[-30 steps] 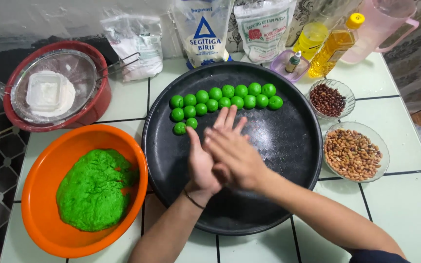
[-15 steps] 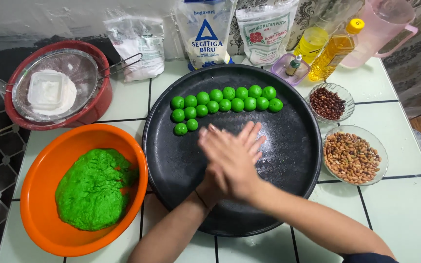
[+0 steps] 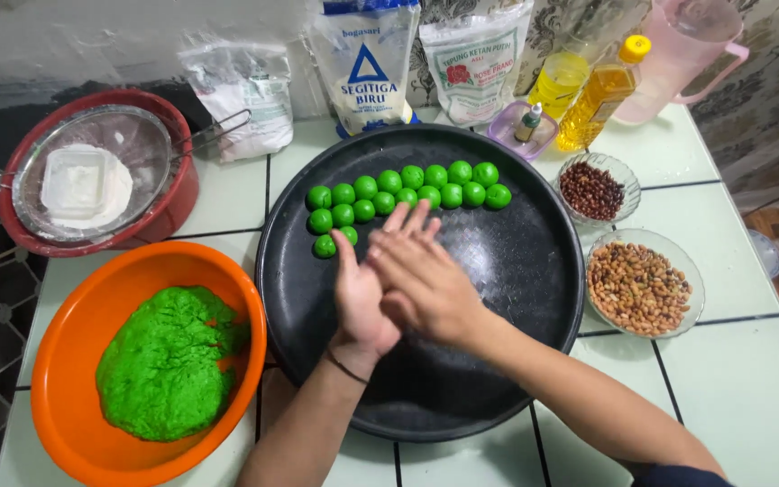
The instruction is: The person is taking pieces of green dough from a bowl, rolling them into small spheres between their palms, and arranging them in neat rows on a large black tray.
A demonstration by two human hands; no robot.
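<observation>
My left hand (image 3: pixel 358 302) and my right hand (image 3: pixel 426 284) are pressed palm to palm above the round black tray (image 3: pixel 516 261), the right lying across the left with fingers stretched out. Whatever lies between the palms is hidden. Several small green dough balls (image 3: pixel 407 189) sit in rows at the tray's far side, just beyond my fingertips. An orange bowl (image 3: pixel 74 298) holding a lump of green dough (image 3: pixel 169 361) stands to the left of the tray.
A red bowl (image 3: pixel 178 194) with a sieve of white flour (image 3: pixel 87 180) is at far left. Glass bowls of peanuts (image 3: pixel 637 284) and dark beans (image 3: pixel 592 189) stand right of the tray. Flour bags (image 3: pixel 367 63), an oil bottle (image 3: pixel 601 95) and a pink jug (image 3: pixel 682 54) line the back.
My right hand slid back toward me over the left palm, then forward again toward the green balls. The balls and bowls have not moved.
</observation>
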